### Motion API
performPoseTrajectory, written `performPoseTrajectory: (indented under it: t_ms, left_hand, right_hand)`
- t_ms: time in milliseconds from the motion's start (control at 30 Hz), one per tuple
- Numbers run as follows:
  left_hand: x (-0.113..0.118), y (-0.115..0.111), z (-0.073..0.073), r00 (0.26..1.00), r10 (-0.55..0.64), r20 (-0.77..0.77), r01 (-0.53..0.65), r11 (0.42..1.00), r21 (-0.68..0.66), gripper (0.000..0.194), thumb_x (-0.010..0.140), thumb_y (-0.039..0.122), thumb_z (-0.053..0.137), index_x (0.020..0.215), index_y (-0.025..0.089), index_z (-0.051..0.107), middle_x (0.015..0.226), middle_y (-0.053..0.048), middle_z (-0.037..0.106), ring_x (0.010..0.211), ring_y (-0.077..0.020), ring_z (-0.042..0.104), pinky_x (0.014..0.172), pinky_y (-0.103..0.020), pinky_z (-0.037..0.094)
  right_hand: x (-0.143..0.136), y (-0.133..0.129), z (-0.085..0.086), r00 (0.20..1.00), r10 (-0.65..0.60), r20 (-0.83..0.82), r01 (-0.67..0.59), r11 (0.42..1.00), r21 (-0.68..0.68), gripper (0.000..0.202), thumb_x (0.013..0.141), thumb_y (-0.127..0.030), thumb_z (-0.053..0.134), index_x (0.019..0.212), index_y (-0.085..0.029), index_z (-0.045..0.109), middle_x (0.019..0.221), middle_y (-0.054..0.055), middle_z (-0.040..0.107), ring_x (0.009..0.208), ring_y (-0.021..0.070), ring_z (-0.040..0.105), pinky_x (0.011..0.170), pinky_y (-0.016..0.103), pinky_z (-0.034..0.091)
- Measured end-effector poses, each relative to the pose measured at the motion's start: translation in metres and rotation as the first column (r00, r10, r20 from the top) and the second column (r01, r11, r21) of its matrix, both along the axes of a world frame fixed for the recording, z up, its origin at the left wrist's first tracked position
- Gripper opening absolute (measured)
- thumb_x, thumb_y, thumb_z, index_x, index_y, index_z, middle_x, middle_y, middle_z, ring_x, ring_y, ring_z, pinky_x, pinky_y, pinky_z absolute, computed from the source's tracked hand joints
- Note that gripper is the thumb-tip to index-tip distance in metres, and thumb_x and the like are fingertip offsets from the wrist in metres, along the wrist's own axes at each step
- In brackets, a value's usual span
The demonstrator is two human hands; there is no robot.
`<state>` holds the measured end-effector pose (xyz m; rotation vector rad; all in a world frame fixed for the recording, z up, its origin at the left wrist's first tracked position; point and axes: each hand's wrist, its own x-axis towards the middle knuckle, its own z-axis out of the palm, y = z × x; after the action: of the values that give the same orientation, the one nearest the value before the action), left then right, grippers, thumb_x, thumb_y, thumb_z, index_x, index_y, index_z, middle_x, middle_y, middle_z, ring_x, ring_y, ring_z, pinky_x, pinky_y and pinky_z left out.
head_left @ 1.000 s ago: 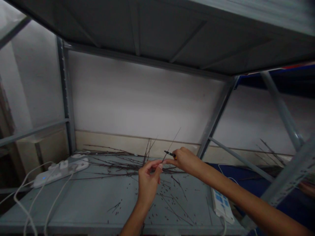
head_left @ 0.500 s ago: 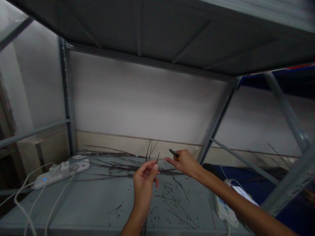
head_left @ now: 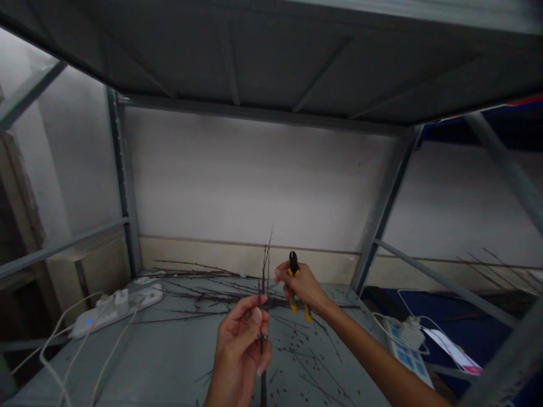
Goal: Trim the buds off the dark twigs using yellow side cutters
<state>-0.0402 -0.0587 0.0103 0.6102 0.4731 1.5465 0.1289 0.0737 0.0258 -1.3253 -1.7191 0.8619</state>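
Observation:
Upright in front of me, a thin dark branch (head_left: 263,379) rises past the fingers of my left hand (head_left: 242,339), which are closed on a short piece of twig (head_left: 261,333). To the right, my right hand (head_left: 303,287) is wrapped round cutting pliers (head_left: 293,263) with black jaws and yellow handles. The jaws point up, a little right of the branch tips. Behind both hands, long dark twigs (head_left: 199,294) lie across the grey shelf (head_left: 169,362).
Small dark bits and cut twigs (head_left: 314,367) are scattered on the shelf's right side. A white power strip (head_left: 119,310) with cables sits at the left. Another strip (head_left: 409,350) and papers (head_left: 452,350) are at the right. Metal posts (head_left: 390,203) and an upper shelf (head_left: 263,62) surround the space.
The pliers have turned from pointing left to pointing up, and their yellow handles now show. My left hand has moved slightly left and down. The view has shifted slightly.

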Motion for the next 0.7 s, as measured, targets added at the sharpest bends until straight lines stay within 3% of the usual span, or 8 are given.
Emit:
performPoseTrajectory:
  t_ms: [167,333,567,633,700]
  left_hand:
    - [0.003,-0.001,-0.006,0.991,-0.134,-0.005,0.134,0.99,0.041,0.037,0.068,0.035,0.089,0.098,0.017,0.077,0.072,-0.001,0.061,0.049,-0.0055,0.044,0.034,-0.013,0.031]
    - [0.008,-0.018,0.001,0.966,-0.26,-0.011,0.26,0.962,0.081,0.033,0.073,0.036,0.087,0.097,0.018,0.076,0.074,-0.001,0.063,0.045,-0.004,0.043,0.035,-0.014,0.036]
    - [0.005,-0.008,0.002,0.961,-0.273,-0.031,0.275,0.954,0.118,0.03,0.078,0.035,0.082,0.101,0.018,0.073,0.073,0.001,0.056,0.046,-0.0039,0.037,0.033,-0.012,0.036]
    - [0.006,-0.004,0.001,0.955,-0.295,-0.028,0.296,0.947,0.12,0.03,0.08,0.035,0.081,0.102,0.018,0.072,0.072,0.002,0.053,0.046,-0.0034,0.033,0.033,-0.012,0.035]
    - [0.007,-0.004,0.002,0.95,-0.31,-0.028,0.311,0.943,0.122,0.031,0.08,0.036,0.081,0.103,0.018,0.071,0.072,0.002,0.053,0.045,-0.0031,0.031,0.033,-0.012,0.035]
  right_hand:
    - [-0.005,0.002,-0.01,0.998,-0.03,-0.056,0.03,1.0,-0.006,0.055,0.076,-0.053,0.075,0.112,-0.019,0.051,0.101,0.009,0.07,0.041,0.0102,0.058,0.036,0.024,0.046]
    - [-0.012,0.007,-0.016,0.995,-0.013,-0.097,0.009,0.999,-0.038,0.037,0.078,-0.045,0.072,0.097,-0.019,0.053,0.062,-0.004,0.06,0.039,0.0132,0.056,0.036,0.024,0.045]
    - [-0.015,0.003,-0.015,0.998,0.042,-0.049,-0.04,0.997,0.059,0.036,0.085,-0.055,0.061,0.095,-0.02,0.06,0.055,-0.006,0.055,0.042,0.0146,0.056,0.044,0.026,0.048]
    - [-0.015,0.004,-0.019,1.0,-0.021,0.005,0.021,0.994,0.109,0.035,0.081,-0.051,0.067,0.095,-0.019,0.06,0.061,-0.003,0.06,0.048,0.0167,0.06,0.048,0.028,0.05]
    - [-0.014,0.009,-0.025,0.988,-0.151,0.043,0.14,0.971,0.195,0.038,0.075,-0.044,0.074,0.098,-0.019,0.058,0.081,0.004,0.065,0.067,0.0209,0.067,0.063,0.032,0.054]
